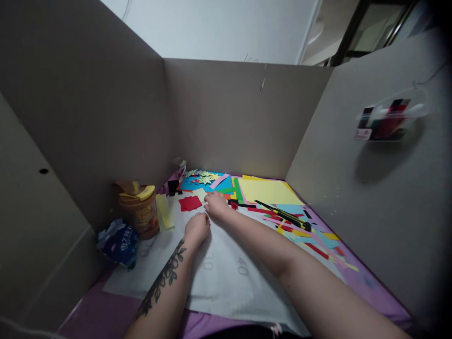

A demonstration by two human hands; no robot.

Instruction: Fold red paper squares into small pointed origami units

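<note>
My left hand rests low over a white sheet marked with numbers, its fingers curled closed. Just beyond it, my right hand has its fingers bent together near a pale piece of paper. What either hand pinches, if anything, is too small to make out. Red paper squares lie in a loose stack left of the right hand's fingertips. Behind them, pale folded paper stars are spread on a blue sheet. A black and yellow utility knife lies among coloured scraps right of my right forearm.
A brown tub and a blue bag stand at the left, beside pale yellow strips. Yellow sheets lie at the back right. Grey partitions enclose the table, and a clear container hangs on the right one.
</note>
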